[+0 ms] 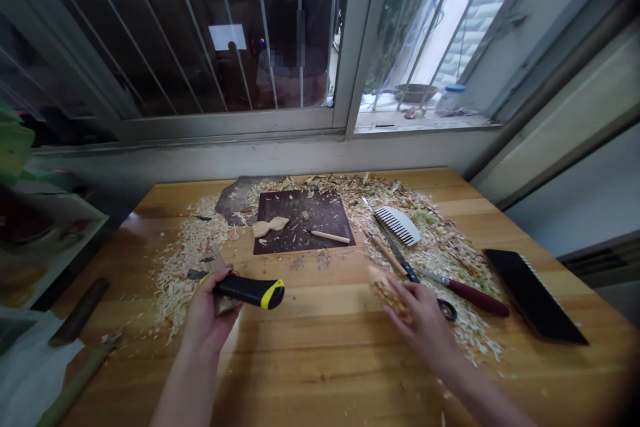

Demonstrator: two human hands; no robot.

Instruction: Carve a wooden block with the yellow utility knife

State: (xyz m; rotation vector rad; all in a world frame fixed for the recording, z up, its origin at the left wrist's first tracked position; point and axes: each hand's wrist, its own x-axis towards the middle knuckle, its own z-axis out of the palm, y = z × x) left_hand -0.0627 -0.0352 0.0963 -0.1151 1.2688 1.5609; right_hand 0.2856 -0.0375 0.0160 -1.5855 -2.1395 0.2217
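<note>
Clasped in the left hand [213, 313] is a black-and-yellow handle [257, 293], lying across a rough wood piece [226, 305] kept in the same grip; a dark metal end [197, 274] juts out to the left. Opposite, the right hand [423, 317] has its fingers curled on a tan piece [387, 290], too blurred for me to name more closely. It sits at the fingertips, on the side toward the left hand, with the wooden desk [320, 347] between.

Just beyond the right hand, a burgundy-handled tool [477, 297] and a white comb-like piece [400, 225] with dark slots lie among wood shavings [440, 233]. Farther off, between the hands, a dark brown mat [290, 203] carries a pale-handled knife [330, 237]; a carved wooden figure [270, 225], narrow at the waist, lies at the mat's left side. Out by the desk's right edge rests a black rectangular piece [535, 293]. Behind everything stands a barred window [235, 123].
</note>
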